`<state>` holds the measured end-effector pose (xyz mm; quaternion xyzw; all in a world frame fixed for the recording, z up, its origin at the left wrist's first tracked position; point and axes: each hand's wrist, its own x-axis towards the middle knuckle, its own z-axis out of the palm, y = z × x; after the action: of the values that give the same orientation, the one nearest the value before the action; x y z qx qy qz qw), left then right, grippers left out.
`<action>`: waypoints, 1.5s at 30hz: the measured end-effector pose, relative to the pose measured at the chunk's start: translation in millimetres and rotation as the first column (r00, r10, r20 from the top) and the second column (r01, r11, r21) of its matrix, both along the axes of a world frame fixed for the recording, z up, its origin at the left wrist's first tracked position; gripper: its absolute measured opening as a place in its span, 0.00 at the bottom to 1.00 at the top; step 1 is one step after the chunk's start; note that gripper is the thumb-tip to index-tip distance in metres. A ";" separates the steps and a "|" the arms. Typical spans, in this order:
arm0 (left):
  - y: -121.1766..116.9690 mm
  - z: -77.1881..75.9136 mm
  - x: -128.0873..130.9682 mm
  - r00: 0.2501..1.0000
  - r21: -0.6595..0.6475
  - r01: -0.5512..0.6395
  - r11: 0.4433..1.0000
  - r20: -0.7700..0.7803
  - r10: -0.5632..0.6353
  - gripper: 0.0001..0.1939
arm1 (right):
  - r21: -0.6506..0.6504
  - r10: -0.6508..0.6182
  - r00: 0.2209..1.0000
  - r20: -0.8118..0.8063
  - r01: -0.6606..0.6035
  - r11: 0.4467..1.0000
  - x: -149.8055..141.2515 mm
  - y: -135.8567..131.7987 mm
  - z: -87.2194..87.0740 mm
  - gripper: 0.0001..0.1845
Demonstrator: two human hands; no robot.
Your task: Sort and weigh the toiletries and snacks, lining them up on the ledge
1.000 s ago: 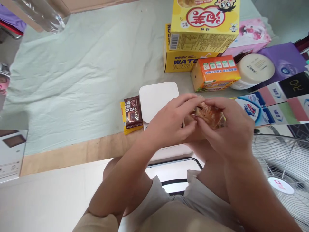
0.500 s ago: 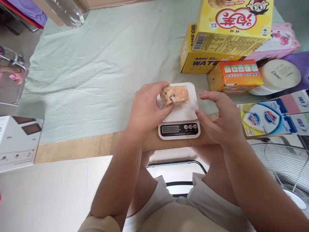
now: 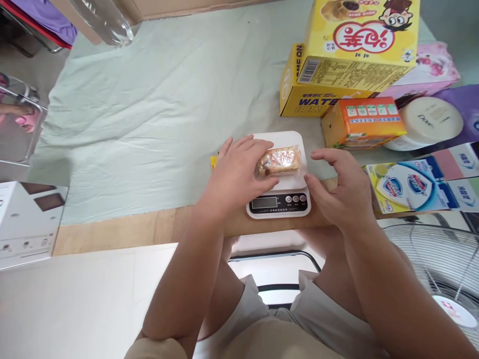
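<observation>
Snack (image 3: 283, 160) in glossy clear wrap lies crosswise on the plate (image 3: 285, 138) of a small white scale (image 3: 278, 215), near the middle, where the plate rather than the counter (image 3: 142, 224) seems to bear it. The left hand (image 3: 239, 167) arches about its left end, fingers along the far side and thumb along the near one, spread apart, which looks suited to steadying it; whether skin meets wrap I cannot tell. The right hand (image 3: 340, 189) is spread too, gripping nothing, just beside the scale's right edge, perhaps as a guard. The scale stands at the counter's near edge with its display (image 3: 264, 202) and buttons (image 3: 295, 199) toward the person, presumably for easy reading and reach; no digits can be made out. Farther out to the right, a soap pack (image 3: 404, 183), an orange box (image 3: 364, 122), a tub (image 3: 430, 120) and an upper yellow box (image 3: 364, 42) stacked on a lower yellow box (image 3: 310, 103) crowd together, likely grouped there to stay out of the arms' way.
</observation>
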<state>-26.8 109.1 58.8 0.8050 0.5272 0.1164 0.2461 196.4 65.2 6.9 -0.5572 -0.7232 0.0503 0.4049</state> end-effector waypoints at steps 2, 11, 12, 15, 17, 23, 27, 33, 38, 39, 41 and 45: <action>0.7 -2.4 2.7 1.000 0.029 0.005 1.000 0.020 -0.006 0.28 | 0.010 0.001 1.000 -0.002 -0.001 1.000 -0.6 -0.1 -0.6 0.14; 9.7 -10.2 11.1 0.989 0.111 0.017 0.994 0.147 -0.033 0.19 | 0.033 0.002 1.000 -0.019 -0.001 0.999 -2.9 -2.2 -3.8 0.15; 8.7 -6.0 7.1 0.983 0.119 -0.015 0.993 0.184 -0.008 0.19 | 0.034 -0.005 1.000 -0.017 0.005 0.999 -3.0 -2.7 -3.8 0.15; 1.6 12.7 -17.4 0.919 0.166 -0.249 0.954 0.351 0.179 0.22 | 0.041 -0.032 0.999 -0.013 0.033 0.999 -2.6 -4.3 -3.4 0.14; -5.7 24.5 -40.8 0.821 0.143 -0.474 0.869 0.429 0.377 0.24 | 0.048 -0.048 0.999 -0.017 0.049 0.998 -2.3 -5.3 -3.5 0.13; -22.3 19.3 -88.9 0.648 -0.103 -0.741 0.663 0.147 0.747 0.39 | 0.058 -0.046 0.999 -0.005 0.046 0.997 -10.3 -5.4 -5.3 0.14; -19.8 -1.4 -89.0 0.720 -0.136 -0.679 0.721 0.065 0.691 0.36 | 0.068 -0.019 1.000 -0.008 0.020 0.997 -24.5 -3.4 -4.3 0.13; -20.7 -8.5 -93.6 0.772 -0.197 -0.632 0.750 -0.068 0.633 0.33 | 0.072 -0.032 0.999 0.002 0.031 0.997 -28.4 0.9 -4.9 0.15; -26.6 -5.8 -107.3 0.791 -0.234 -0.601 0.765 -0.038 0.610 0.28 | 0.062 -0.056 0.998 0.018 0.055 0.997 -17.7 4.3 -12.2 0.17; -26.9 -6.3 -109.0 0.796 -0.254 -0.590 0.766 -0.026 0.605 0.27 | 0.061 -0.056 0.998 0.015 0.055 0.997 -16.4 4.4 -13.3 0.17; -26.7 -8.0 -110.2 0.804 -0.285 -0.567 0.773 0.013 0.595 0.26 | 0.063 -0.057 0.998 0.018 0.056 0.996 -15.3 3.8 -14.2 0.18; -24.7 -11.3 -106.5 0.813 -0.288 -0.533 0.795 0.087 0.576 0.24 | 0.054 -0.075 0.997 0.028 0.073 0.996 -17.4 1.9 -10.9 0.18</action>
<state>-133.3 84.5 47.4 0.5635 0.7279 0.1843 0.3445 179.0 67.1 -4.1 -0.5735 -0.7092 0.0076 0.4101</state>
